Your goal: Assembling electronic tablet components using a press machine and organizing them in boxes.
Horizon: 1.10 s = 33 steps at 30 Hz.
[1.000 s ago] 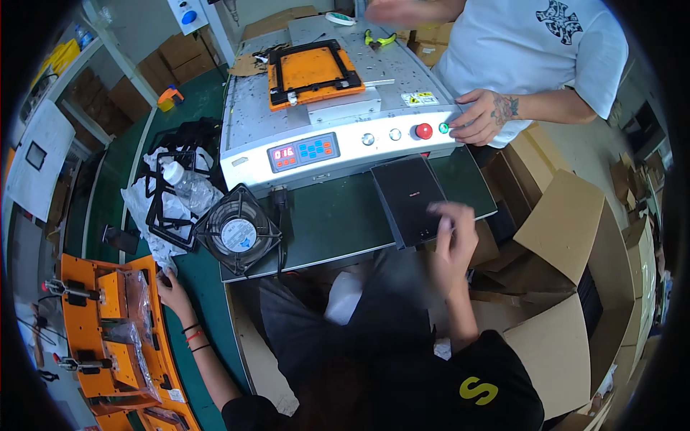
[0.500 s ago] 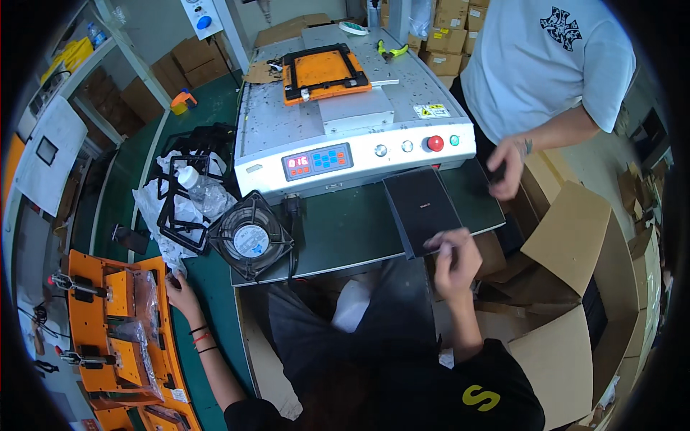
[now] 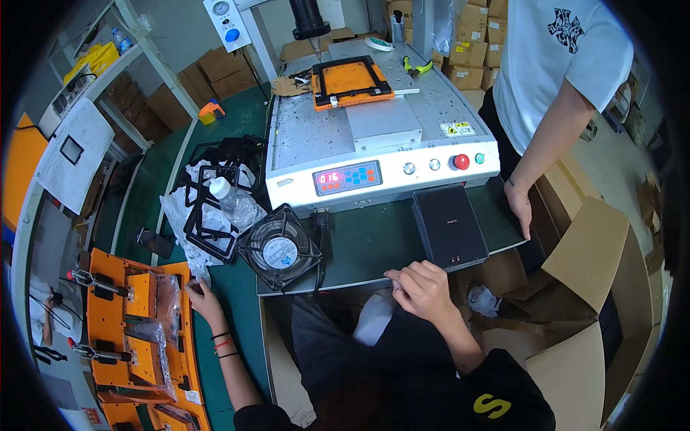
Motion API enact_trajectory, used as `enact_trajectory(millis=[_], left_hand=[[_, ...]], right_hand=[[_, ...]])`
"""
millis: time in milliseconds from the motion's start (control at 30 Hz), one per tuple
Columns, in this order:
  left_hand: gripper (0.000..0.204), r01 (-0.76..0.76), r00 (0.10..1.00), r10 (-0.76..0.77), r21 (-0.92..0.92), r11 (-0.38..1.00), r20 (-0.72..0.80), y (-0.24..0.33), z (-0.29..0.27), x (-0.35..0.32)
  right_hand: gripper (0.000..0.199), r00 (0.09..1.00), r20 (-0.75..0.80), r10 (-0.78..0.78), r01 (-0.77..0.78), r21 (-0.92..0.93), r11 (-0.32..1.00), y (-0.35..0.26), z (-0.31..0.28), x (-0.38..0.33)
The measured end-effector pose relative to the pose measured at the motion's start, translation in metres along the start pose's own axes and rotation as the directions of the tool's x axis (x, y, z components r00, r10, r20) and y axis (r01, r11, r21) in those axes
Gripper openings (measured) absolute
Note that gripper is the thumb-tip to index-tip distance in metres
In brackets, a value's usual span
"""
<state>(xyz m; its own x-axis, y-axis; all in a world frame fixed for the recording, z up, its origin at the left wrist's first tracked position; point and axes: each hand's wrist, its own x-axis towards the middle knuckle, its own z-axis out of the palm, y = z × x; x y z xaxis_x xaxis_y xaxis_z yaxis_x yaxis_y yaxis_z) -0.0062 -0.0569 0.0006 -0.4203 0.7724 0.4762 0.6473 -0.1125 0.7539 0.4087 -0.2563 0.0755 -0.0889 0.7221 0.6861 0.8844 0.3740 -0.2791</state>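
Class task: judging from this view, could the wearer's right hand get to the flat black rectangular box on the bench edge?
Probably yes: the right hand rests at the bench edge just beside the flat black rectangular box, with nothing between them.

You are wearing a black short-sleeved T-shirt with a yellow letter printed on the right sleeve, and dark trousers. Both forearms are showing bare below the sleeves. Around your left wrist (image 3: pixel 223 343) you are wearing several thin bands, black and red. Your right hand (image 3: pixel 422 289) is bare, without gloves.
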Motion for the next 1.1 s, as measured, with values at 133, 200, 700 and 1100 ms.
enact_trajectory(millis=[133,200,700,1100], left_hand=[[0.024,-0.039,0.999,0.039,0.037,0.999,0.012,-0.005,0.000,0.002],[0.025,-0.002,1.000,0.001,0.043,0.999,0.024,0.001,0.000,0.001],[0.028,-0.023,1.000,0.021,0.080,0.997,0.021,-0.006,-0.002,0.002],[0.033,-0.020,0.998,0.018,0.042,0.999,0.053,-0.014,-0.003,0.006]], right_hand=[[0.016,0.984,-0.129,0.123,-0.109,0.114,0.987,-0.002,-0.006,0.004],[0.021,0.959,-0.208,0.192,-0.199,-0.013,0.980,0.002,-0.019,0.005],[0.064,0.808,-0.091,0.582,-0.555,-0.451,0.699,0.015,-0.044,0.001],[0.067,0.741,0.081,0.667,-0.612,-0.330,0.719,0.014,-0.073,0.005]])
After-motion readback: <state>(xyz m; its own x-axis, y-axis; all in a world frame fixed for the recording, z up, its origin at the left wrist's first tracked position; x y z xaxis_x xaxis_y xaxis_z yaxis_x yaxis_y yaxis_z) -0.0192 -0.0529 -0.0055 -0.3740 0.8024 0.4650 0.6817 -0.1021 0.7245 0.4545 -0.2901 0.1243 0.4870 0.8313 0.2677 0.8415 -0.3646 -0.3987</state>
